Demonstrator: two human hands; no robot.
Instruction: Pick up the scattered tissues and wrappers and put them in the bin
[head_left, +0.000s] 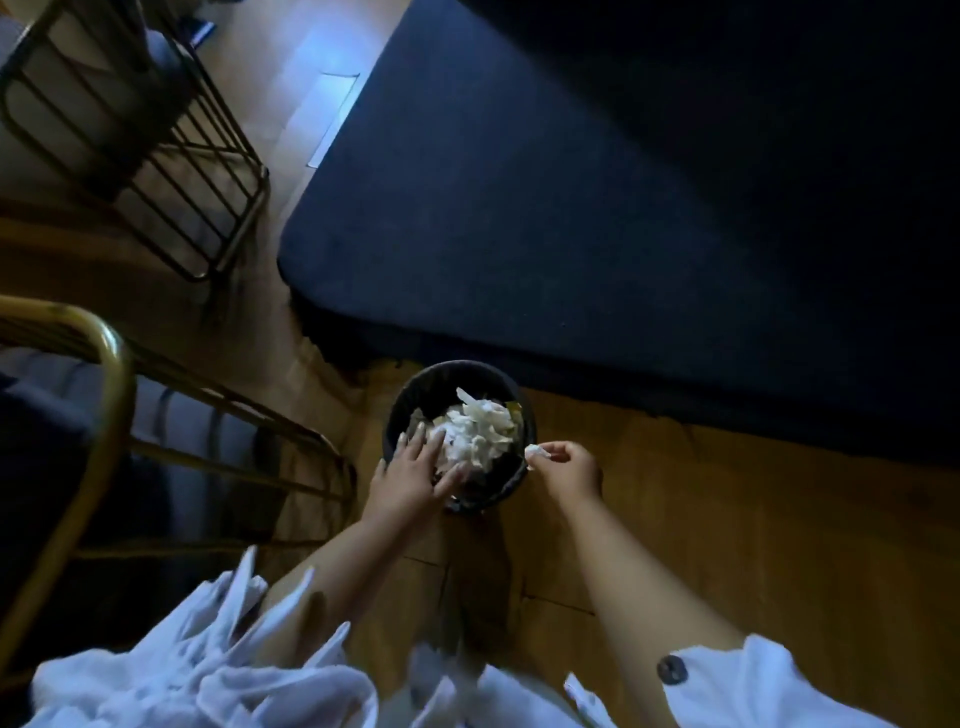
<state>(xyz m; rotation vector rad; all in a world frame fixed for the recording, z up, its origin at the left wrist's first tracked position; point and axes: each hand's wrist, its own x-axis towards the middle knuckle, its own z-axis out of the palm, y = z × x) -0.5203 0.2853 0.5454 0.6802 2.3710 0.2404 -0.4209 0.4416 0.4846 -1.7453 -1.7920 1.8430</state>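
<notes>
A small round black bin (400, 410) stands on the wooden floor just in front of a dark table. It is heaped with crumpled white tissues and wrappers (480, 434). My left hand (410, 475) lies over the bin's near left rim, its fingers straight and spread, touching the heap. My right hand (569, 470) hovers at the bin's right rim and pinches a small white tissue scrap (535, 452) between thumb and fingertips.
A dark blue table (597, 208) fills the upper right, its edge right behind the bin. Two gold metal-framed chairs stand at the left, one near (111, 374) and one farther back (156, 140). Wooden floor (727, 519) lies to the right of the bin.
</notes>
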